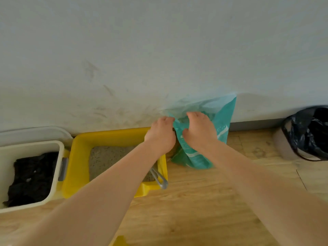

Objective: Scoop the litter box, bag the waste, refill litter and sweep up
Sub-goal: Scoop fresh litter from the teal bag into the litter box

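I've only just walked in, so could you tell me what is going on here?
A person is kneeling at the wall, both the left hand and right hand gripping the top of a teal plastic bag beside the yellow litter box. A metal scoop rests in the litter. A bin with a black liner stands to the right.

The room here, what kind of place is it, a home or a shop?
Most likely a corner of a home where a cat's things are kept. A yellow litter box with litter and a scoop sits on a wooden floor against a scuffed wall, and a bin lined with a black bag stands nearby.
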